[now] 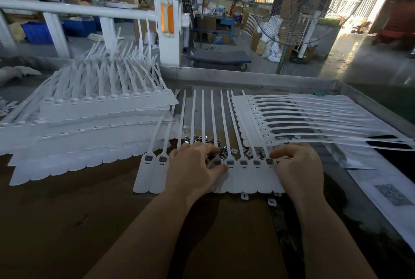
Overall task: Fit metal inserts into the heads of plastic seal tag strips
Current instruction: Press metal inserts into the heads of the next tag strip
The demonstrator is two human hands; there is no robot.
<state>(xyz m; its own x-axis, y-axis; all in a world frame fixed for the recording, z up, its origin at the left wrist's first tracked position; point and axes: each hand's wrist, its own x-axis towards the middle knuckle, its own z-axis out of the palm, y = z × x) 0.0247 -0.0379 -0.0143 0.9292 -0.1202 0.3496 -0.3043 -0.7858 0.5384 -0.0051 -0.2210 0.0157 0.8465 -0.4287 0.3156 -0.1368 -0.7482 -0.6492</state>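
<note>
Both hands (pixel 195 166) (pixel 296 166) rest on seal strip (pixel 243 173) heads.

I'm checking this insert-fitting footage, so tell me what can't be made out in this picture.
Head view only:
- Strip heads under the left hand: covered, so inserts there cannot be checked.
- Right hand fingertips: curled under, any held insert hidden.
- Loose metal inserts: partly behind seal strip tails, too small to count.
- Printed sheet at the right edge: blurred, cut off.

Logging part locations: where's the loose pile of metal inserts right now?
Head view, centre: the metal inserts lie on the table under the tails of the strip being worked, just beyond the left hand and right hand.
</note>
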